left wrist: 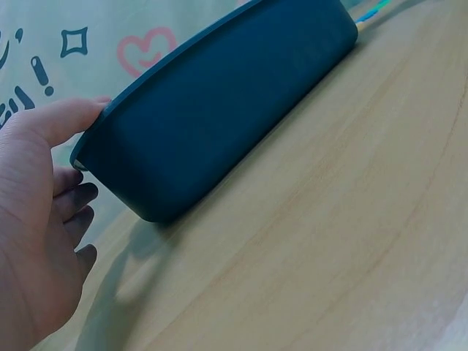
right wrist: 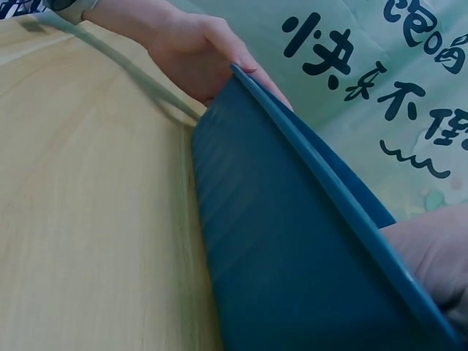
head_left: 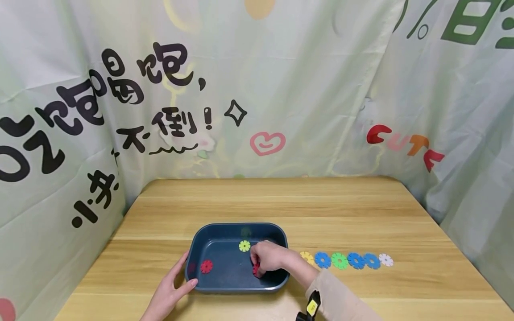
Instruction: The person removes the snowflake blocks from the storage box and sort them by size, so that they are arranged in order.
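Note:
A dark blue rectangular tray (head_left: 225,278) stands on the table. My left hand (head_left: 170,287) grips its left end, the thumb over the rim and the fingers along the outer wall, as the left wrist view shows on the tray wall (left wrist: 197,117). Inside the tray, at its right side, my right hand (head_left: 270,256) pinches a red snowflake disc (head_left: 255,269), partly hidden by the fingers. A second red disc (head_left: 206,266) lies at the tray's left, and a yellow-green disc (head_left: 244,246) near the back. In the right wrist view, the tray's wall hides most of the right hand (right wrist: 431,248).
Right of the tray lies a row of discs: a yellow one (head_left: 307,257), several blue ones such as this blue disc (head_left: 323,260), a green one (head_left: 339,261) and a white one (head_left: 386,260). Printed curtains (head_left: 305,89) hang behind the wooden table (head_left: 281,200).

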`<action>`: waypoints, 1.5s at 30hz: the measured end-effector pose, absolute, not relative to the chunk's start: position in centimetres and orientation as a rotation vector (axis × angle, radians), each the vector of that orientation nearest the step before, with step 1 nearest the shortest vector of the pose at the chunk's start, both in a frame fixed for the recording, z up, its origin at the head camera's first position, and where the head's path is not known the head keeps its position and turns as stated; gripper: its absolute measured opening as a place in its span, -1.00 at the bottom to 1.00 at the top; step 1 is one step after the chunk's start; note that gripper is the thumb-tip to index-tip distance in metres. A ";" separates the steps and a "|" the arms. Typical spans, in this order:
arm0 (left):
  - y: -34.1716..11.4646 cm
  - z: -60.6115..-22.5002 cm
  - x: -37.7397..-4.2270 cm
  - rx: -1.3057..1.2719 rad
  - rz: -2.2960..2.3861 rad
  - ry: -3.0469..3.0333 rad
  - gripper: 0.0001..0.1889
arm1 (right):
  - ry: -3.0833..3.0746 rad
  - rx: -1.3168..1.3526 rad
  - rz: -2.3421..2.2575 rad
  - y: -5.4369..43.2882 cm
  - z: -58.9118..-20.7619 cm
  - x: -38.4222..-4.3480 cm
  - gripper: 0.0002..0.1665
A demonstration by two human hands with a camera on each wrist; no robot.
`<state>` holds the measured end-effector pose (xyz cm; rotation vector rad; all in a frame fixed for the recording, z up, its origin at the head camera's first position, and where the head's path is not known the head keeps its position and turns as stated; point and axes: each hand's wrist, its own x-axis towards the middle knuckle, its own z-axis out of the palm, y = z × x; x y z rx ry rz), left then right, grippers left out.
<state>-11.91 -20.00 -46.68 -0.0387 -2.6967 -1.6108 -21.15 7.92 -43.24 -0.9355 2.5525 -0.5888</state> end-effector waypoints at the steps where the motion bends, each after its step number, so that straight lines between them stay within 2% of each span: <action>1: -20.0 -46.7 -11.9 -0.036 -1.614 -2.697 -0.22 | 2.544 -0.929 -0.615 7.9 -43.2 -21.2 -0.65; 12: -20.0 -46.6 -12.0 -0.029 -1.621 -2.705 -0.22 | 2.167 -0.760 -1.331 8.5 -42.6 -22.0 -0.79; 23: -20.1 -46.7 -11.9 0.002 -1.577 -2.732 -0.21 | 1.984 -0.668 -1.598 11.5 -40.1 -23.1 -0.81; 35: -20.3 -46.6 -11.6 0.018 -1.581 -2.755 -0.22 | 2.045 -0.598 -1.755 18.6 -39.9 -23.6 -0.75; 45: -20.2 -46.5 -11.7 0.095 -1.613 -2.800 -0.21 | 2.183 -0.482 -1.809 26.9 -40.8 -22.2 -0.70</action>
